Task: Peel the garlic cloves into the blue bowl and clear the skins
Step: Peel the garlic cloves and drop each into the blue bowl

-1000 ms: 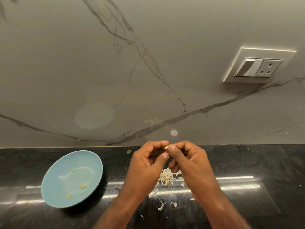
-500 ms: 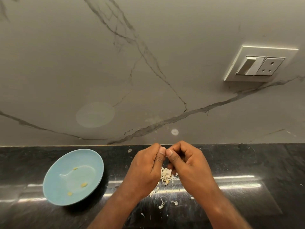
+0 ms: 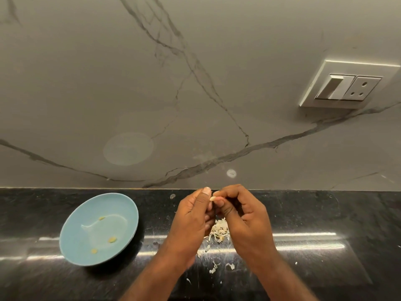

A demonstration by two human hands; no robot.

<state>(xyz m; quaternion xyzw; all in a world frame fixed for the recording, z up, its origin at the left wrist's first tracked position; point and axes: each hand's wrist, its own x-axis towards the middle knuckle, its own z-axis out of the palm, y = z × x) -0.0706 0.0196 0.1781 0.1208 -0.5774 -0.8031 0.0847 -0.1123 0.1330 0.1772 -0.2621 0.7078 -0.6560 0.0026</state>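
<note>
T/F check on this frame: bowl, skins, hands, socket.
1. The blue bowl holds three peeled cloves. True.
2. The skins are piled inside the bowl. False: the skins lie on the black counter, under the hands.
3. The left hand and right hand hold one garlic clove between their fingertips. True.
4. The socket is directly above the bowl. False: the socket plate is on the wall, far right.

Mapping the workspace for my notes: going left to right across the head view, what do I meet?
The blue bowl → left hand → garlic clove at the fingertips → right hand → switch-and-socket plate on the wall.
</note>
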